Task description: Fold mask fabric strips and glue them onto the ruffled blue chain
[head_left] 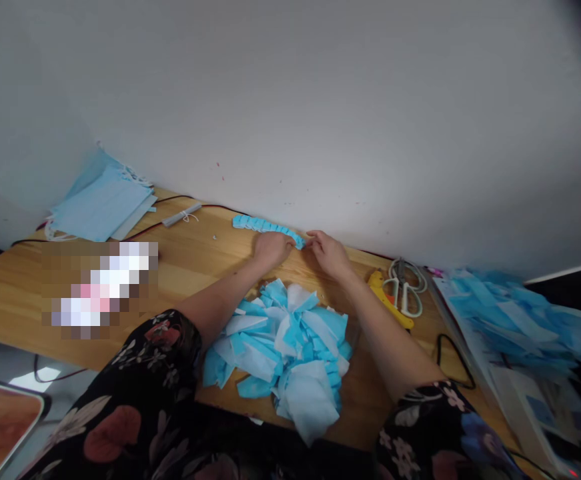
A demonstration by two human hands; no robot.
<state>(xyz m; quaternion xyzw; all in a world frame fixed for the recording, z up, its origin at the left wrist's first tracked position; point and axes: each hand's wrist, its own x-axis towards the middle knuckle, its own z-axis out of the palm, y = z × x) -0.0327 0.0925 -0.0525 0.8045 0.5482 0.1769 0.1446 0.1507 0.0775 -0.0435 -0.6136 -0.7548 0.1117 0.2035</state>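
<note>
A blue segmented strip of folded fabric-like pieces [259, 223] lies along the back of the wooden table, near the wall. My left hand [273, 249] is closed on it close to its right end, the fingertips pinching the edge. From the other side, my right hand [331, 254] meets the same end with bent fingers and thumb; its exact grip is small and blurred. Between my forearms spreads a loose pile of light blue and white mask-like fabric pieces [290, 340], partly folded and overlapping.
Blue face masks [104, 203] are stacked at the back left, with a grey bar [181, 215] beside them. White-handled scissors [404, 297] and a yellow tool [389, 300] lie right of my forearm. Blue scraps [515, 313] fill the far right. A blurred-out object [103, 287] lies left.
</note>
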